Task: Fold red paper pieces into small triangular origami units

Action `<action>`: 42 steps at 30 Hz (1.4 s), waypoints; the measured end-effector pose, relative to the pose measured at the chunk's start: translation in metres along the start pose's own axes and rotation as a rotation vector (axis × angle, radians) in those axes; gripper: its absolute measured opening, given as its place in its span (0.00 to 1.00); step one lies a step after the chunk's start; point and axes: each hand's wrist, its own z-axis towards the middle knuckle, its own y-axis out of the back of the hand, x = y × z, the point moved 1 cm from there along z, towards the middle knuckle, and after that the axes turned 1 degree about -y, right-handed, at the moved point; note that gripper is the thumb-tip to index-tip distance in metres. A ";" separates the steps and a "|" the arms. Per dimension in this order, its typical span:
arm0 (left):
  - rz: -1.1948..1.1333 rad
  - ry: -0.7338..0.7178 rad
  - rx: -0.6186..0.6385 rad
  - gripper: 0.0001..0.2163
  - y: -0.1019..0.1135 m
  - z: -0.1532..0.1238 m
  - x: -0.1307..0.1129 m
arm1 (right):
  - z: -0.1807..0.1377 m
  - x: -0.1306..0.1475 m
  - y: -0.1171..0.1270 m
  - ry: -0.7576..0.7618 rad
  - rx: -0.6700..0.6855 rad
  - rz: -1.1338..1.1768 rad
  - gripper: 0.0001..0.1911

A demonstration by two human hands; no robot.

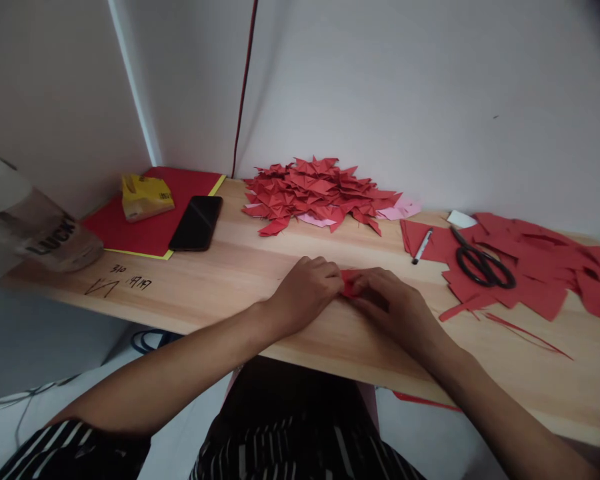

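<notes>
Between my two hands is a small piece of red paper (349, 281), low over the wooden table, with its lower part hidden by my fingers. My left hand (310, 287) is closed at the paper's left edge, its fingertips curled out of sight. From the right, my right hand (387, 297) pinches the same paper between thumb and fingers. Behind them, against the wall, lies a heap of folded red paper pieces (315, 190). A white pen (422, 245) and black-handled scissors (485, 267) rest to the right of my hands.
Loose red paper sheets (540, 267) and thin strips (530, 337) cover the table's right side. At left are a black phone (197, 223), a yellow packet (147, 197) on a red sheet (190, 179), and a clear bottle (45, 230). A dark red cable (245, 87) hangs down the wall.
</notes>
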 end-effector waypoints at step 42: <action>0.064 -0.183 0.024 0.10 0.016 -0.010 -0.011 | 0.003 0.002 0.000 -0.064 0.116 -0.186 0.06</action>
